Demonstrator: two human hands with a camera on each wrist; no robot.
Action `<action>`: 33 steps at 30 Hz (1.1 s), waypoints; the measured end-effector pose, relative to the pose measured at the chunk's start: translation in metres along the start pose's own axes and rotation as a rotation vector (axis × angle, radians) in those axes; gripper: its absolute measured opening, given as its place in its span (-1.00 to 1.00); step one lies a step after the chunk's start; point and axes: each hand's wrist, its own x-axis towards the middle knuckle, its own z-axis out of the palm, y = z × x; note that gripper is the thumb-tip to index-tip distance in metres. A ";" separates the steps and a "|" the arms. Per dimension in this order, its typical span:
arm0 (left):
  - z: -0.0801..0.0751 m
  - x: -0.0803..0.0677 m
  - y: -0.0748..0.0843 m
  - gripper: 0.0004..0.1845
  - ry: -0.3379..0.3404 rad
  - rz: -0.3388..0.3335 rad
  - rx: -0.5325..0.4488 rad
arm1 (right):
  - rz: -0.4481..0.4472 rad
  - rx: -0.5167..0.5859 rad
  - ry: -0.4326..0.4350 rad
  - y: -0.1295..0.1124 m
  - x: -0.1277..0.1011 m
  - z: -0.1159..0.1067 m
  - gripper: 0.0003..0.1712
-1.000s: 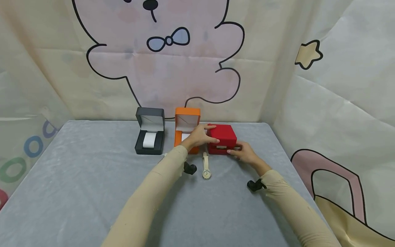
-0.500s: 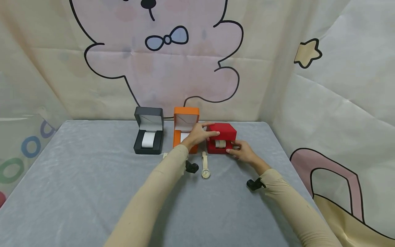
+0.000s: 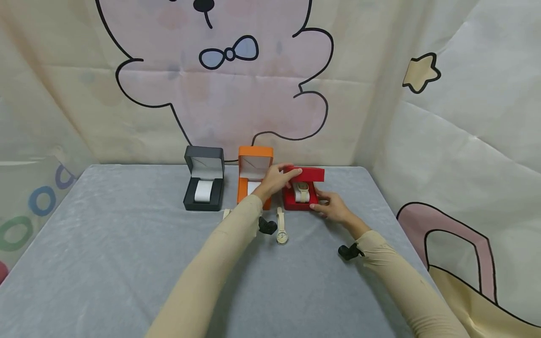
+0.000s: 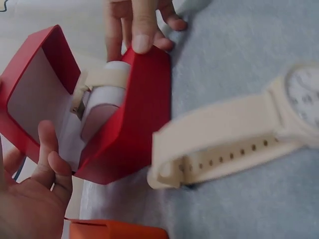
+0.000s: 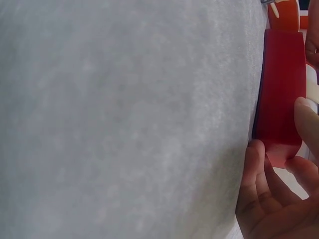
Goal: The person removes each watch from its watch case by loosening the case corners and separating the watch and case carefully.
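A red watch box [image 3: 300, 203] stands half open at the table's far middle. My left hand [image 3: 284, 176] grips its raised lid [image 3: 312, 173]; the left wrist view shows those fingers [image 4: 50, 159] at the lid's [image 4: 30, 94] edge. My right hand [image 3: 322, 203] pinches the base's front right corner, thumb [image 4: 142, 30] on the front wall [image 4: 142, 109]. Inside, a cream watch [image 3: 302, 191] wraps a white pillow [image 4: 107, 82]. A second cream watch [image 3: 281, 228] lies flat in front of the box, strap [image 4: 219, 134] outstretched. The right wrist view shows the box's side [image 5: 281, 84] beside my fingers [image 5: 256, 189].
An open orange box [image 3: 254, 174] stands just left of the red one, and an open dark grey box [image 3: 204, 183] with a white pillow further left. A grey cloth [image 3: 105, 263] covers the table. Printed fabric walls close off the back and right.
The red box's lid has swung up from nearly closed to half open under my left hand, uncovering the watch inside. My right hand has stayed on the base.
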 end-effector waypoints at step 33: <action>-0.003 0.003 0.032 -0.06 -0.060 -0.168 -0.066 | 0.042 -0.001 0.002 -0.002 -0.001 0.000 -0.22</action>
